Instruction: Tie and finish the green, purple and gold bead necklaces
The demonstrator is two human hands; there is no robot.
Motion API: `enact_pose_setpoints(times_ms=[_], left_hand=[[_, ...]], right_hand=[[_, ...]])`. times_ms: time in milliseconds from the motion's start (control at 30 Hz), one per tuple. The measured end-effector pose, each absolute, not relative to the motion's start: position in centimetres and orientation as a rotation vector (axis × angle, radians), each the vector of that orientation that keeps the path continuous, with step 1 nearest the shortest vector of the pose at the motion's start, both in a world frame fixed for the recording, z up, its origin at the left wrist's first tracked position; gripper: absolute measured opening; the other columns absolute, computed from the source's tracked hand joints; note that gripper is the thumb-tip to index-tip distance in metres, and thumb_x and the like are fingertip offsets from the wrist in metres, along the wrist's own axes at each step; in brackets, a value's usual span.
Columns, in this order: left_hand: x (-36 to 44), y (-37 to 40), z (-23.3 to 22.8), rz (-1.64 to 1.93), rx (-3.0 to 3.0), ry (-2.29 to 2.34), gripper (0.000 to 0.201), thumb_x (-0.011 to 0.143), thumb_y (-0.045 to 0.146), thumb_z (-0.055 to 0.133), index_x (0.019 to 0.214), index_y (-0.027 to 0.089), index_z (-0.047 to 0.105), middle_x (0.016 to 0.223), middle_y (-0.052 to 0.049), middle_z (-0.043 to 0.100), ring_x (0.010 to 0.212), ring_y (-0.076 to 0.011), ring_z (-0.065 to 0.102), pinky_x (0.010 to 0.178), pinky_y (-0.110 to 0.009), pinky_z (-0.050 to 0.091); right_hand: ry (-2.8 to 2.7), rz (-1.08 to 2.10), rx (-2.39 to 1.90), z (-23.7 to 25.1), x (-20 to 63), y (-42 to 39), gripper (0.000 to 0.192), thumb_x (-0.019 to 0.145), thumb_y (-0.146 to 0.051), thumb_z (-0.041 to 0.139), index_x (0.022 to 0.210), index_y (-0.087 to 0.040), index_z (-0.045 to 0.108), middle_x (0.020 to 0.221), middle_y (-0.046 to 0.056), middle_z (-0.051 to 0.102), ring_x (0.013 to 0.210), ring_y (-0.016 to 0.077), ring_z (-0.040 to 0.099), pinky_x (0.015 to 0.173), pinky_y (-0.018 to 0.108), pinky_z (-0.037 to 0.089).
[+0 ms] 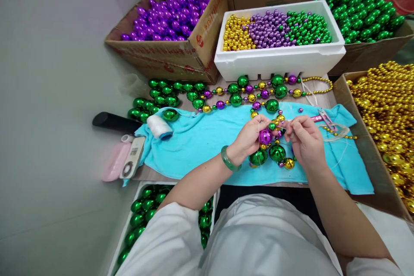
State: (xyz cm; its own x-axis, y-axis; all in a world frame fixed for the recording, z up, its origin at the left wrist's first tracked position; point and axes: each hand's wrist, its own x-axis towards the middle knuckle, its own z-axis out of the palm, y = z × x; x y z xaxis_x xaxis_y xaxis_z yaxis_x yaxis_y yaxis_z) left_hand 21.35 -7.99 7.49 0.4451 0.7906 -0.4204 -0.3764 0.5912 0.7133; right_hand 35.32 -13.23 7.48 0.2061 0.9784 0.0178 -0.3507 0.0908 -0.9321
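Note:
My left hand [251, 137] is closed on a bead string, with a large purple bead [265, 136] and a small green bead by its fingertips. Facing it, my right hand [305, 140] pinches a thin pale thread that runs between the two hands. Green, gold and purple beads of the string hang below and lie on a turquoise towel [207, 138]. Beyond my hands, a strung bead garland [236, 100] is laid out in rows, ending in a loop of small gold beads. Pink-handled thread snips [327, 120] lie right of my right hand.
Behind stands a white foam box [278, 61] of small gold, purple and green beads. Cardboard boxes hold purple beads [174, 17], green beads [359, 13] and gold bead strands [388, 112]. At left are a thread spool [159, 127] and loose green beads [161, 95].

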Motion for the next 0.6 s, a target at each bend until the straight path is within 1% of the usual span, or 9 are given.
enact_pose_setpoints(times_ms=[100,167,267,333,433,500,600], left_hand=[[21.6,-8.2,7.6,0.814,0.587,0.828,0.023,0.079,0.022,0.067,0.075,0.017,0.045,0.066,0.003,0.06,0.052,-0.0083,0.062,0.05,-0.017,0.047],[21.7,-8.3,7.7,0.812,0.632,0.849,0.023,0.08,0.023,0.066,0.075,0.018,0.044,0.067,0.003,0.06,0.05,-0.0088,0.061,0.046,-0.017,0.045],[21.7,-8.5,7.7,0.767,0.694,0.861,0.02,0.08,0.023,0.065,0.076,0.017,0.047,0.063,0.004,0.058,0.049,-0.0104,0.062,0.043,-0.017,0.044],[21.8,-8.6,7.5,0.759,0.694,0.882,0.02,0.08,0.022,0.065,0.076,0.017,0.047,0.062,0.005,0.056,0.049,-0.0101,0.062,0.044,-0.017,0.046],[21.9,-8.7,7.2,0.798,0.695,0.902,0.019,0.081,0.019,0.064,0.074,0.017,0.046,0.062,0.005,0.056,0.048,-0.007,0.058,0.048,-0.018,0.049],[21.7,-8.6,7.2,0.787,0.728,0.888,0.018,0.082,0.02,0.064,0.074,0.017,0.047,0.064,0.004,0.06,0.052,-0.007,0.059,0.05,-0.017,0.049],[21.3,-8.4,7.6,0.805,0.749,0.816,0.018,0.083,0.025,0.064,0.077,0.017,0.049,0.079,-0.002,0.069,0.072,-0.011,0.067,0.058,-0.018,0.052]], right_hand=[[-0.874,1.125,-1.026,7.0,35.2,-13.9,0.017,0.085,-0.032,0.062,0.074,-0.022,0.054,0.065,-0.002,0.048,0.062,0.0116,0.043,0.061,0.027,0.037],[-0.903,1.115,-1.054,6.8,35.3,-14.2,0.015,0.085,-0.031,0.062,0.075,-0.021,0.056,0.066,-0.002,0.047,0.061,0.0111,0.041,0.058,0.026,0.034],[-0.897,1.137,-1.069,6.7,35.4,-14.5,0.013,0.085,-0.03,0.062,0.077,-0.021,0.057,0.064,-0.002,0.046,0.057,0.0101,0.038,0.051,0.025,0.029],[-0.874,1.167,-1.063,6.7,35.4,-14.6,0.014,0.084,-0.031,0.063,0.076,-0.021,0.056,0.063,-0.003,0.045,0.054,0.0098,0.037,0.049,0.025,0.026],[-0.844,1.164,-1.06,6.8,35.5,-14.5,0.015,0.083,-0.032,0.064,0.075,-0.021,0.056,0.063,-0.003,0.045,0.053,0.0093,0.036,0.048,0.025,0.027],[-0.819,1.14,-1.058,6.9,35.6,-14.3,0.016,0.081,-0.032,0.066,0.075,-0.021,0.055,0.062,-0.003,0.044,0.053,0.0091,0.037,0.048,0.024,0.027],[-0.772,1.174,-1.051,7.0,35.9,-13.8,0.017,0.078,-0.032,0.068,0.073,-0.021,0.055,0.059,-0.004,0.041,0.051,0.0088,0.034,0.046,0.024,0.027]])
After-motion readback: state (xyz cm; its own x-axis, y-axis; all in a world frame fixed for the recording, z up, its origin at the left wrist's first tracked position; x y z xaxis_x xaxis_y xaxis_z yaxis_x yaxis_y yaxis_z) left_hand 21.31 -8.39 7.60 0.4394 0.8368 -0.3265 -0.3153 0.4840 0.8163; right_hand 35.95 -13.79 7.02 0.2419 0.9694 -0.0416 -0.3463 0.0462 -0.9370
